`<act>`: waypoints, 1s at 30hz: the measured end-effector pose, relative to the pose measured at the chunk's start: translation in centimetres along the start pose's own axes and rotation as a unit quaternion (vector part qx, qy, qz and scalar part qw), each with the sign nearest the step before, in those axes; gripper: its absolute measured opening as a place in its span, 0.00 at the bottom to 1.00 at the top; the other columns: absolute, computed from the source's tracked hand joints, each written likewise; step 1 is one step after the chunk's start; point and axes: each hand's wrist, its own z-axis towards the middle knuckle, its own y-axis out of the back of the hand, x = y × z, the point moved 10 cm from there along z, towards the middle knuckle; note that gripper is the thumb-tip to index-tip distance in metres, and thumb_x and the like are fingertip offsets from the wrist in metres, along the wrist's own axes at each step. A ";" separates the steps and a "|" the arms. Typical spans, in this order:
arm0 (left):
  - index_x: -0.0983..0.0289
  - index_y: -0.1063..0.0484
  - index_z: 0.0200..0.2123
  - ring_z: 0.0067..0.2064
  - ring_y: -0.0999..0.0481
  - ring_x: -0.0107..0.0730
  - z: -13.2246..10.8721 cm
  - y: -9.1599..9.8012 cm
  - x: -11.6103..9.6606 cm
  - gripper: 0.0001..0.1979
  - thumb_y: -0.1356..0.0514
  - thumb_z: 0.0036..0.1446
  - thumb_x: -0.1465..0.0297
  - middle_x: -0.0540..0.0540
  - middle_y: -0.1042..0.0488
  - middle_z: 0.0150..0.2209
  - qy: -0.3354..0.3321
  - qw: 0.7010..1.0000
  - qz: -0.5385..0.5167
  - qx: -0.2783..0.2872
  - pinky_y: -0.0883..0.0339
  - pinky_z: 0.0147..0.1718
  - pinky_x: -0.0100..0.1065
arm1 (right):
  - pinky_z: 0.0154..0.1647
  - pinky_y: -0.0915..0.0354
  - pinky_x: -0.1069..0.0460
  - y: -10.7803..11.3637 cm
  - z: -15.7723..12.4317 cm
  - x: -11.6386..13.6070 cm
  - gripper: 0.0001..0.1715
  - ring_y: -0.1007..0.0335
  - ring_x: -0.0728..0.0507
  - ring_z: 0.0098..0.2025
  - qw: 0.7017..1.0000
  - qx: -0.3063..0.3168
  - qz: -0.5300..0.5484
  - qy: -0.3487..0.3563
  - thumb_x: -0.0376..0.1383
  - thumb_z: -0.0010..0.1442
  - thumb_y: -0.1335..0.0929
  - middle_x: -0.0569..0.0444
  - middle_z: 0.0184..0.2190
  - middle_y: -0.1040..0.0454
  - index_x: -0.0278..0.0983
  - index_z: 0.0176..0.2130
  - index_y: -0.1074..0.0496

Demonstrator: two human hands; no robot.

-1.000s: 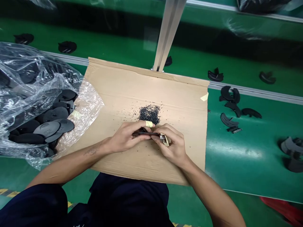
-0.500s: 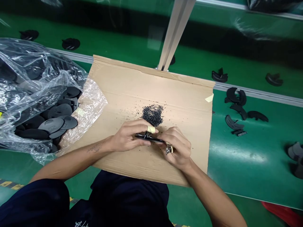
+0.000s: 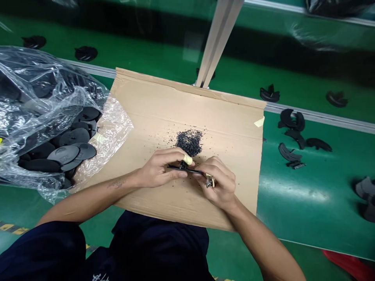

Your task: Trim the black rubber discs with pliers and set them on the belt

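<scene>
My left hand [image 3: 163, 168] pinches a thin black plastic disc [image 3: 191, 170] between thumb and fingers, with yellow tape wrapped round one fingertip. The disc is seen nearly edge-on, and a small raised piece stands on its upper side. My right hand [image 3: 219, 180] is closed round a small shiny metal tool [image 3: 209, 181] at the disc's right edge; most of the tool is hidden, so its kind cannot be told. Just beyond the hands, a pile of small black plastic scraps [image 3: 189, 142] lies on a cardboard sheet [image 3: 152, 105].
At left, a clear plastic bag [image 3: 55, 101] spills several black discs [image 3: 73, 136] beside the cardboard. On the green table at right lie several curved black parts [image 3: 319, 143]. A metal post [image 3: 218, 43] rises behind the cardboard. Grey parts [image 3: 366, 187] stand at the far right.
The disc has tilted slightly and now shows more edge-on. The metal tool in my right hand has turned a little. Both hands stay in nearly the same place.
</scene>
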 end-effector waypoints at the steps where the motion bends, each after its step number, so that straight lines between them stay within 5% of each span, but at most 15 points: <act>1: 0.66 0.22 0.46 0.41 0.19 0.33 0.0 0.0 0.0 0.14 0.38 0.68 0.60 0.60 0.18 0.39 -0.005 1.000 0.000 0.002 0.23 0.40 0.33 | 0.35 0.30 0.46 0.0 0.0 0.0 0.08 0.26 0.43 0.34 1.000 -0.001 0.002 -0.002 0.29 0.65 0.31 0.50 0.34 0.22 0.39 0.43 0.25; 7: 0.65 0.21 0.49 0.42 0.18 0.33 -0.2 0.4 0.1 0.15 0.35 0.66 0.61 0.60 0.17 0.40 -0.008 1.000 -0.003 -0.024 0.23 0.41 0.33 | 0.36 0.29 0.47 0.0 0.2 0.1 0.11 0.25 0.44 0.34 1.000 0.000 0.007 -0.005 0.26 0.63 0.31 0.51 0.34 0.21 0.40 0.43 0.25; 14: 0.63 0.18 0.39 0.34 0.19 0.31 -0.2 1.0 0.1 0.08 0.31 0.61 0.64 0.56 0.18 0.32 0.015 0.997 0.015 -0.073 0.25 0.34 0.31 | 0.37 0.27 0.45 -0.2 0.1 -0.3 0.10 0.24 0.42 0.35 1.000 0.010 0.002 -0.029 0.28 0.63 0.31 0.50 0.35 0.21 0.41 0.43 0.25; 25: 0.64 0.18 0.44 0.39 0.18 0.33 0.0 0.7 0.3 0.11 0.35 0.66 0.64 0.59 0.16 0.38 0.030 0.998 0.016 -0.047 0.23 0.39 0.34 | 0.38 0.28 0.46 -0.1 0.4 -0.4 0.09 0.24 0.43 0.36 0.999 0.001 0.005 -0.040 0.28 0.62 0.29 0.51 0.35 0.20 0.40 0.42 0.25; 30: 0.64 0.18 0.37 0.33 0.20 0.30 -0.1 1.1 0.1 0.08 0.32 0.63 0.65 0.56 0.18 0.31 0.038 0.996 0.025 -0.071 0.26 0.32 0.30 | 0.37 0.28 0.46 -0.4 0.3 -0.4 0.09 0.24 0.43 0.36 0.999 0.011 0.015 -0.043 0.28 0.62 0.29 0.51 0.34 0.21 0.40 0.42 0.25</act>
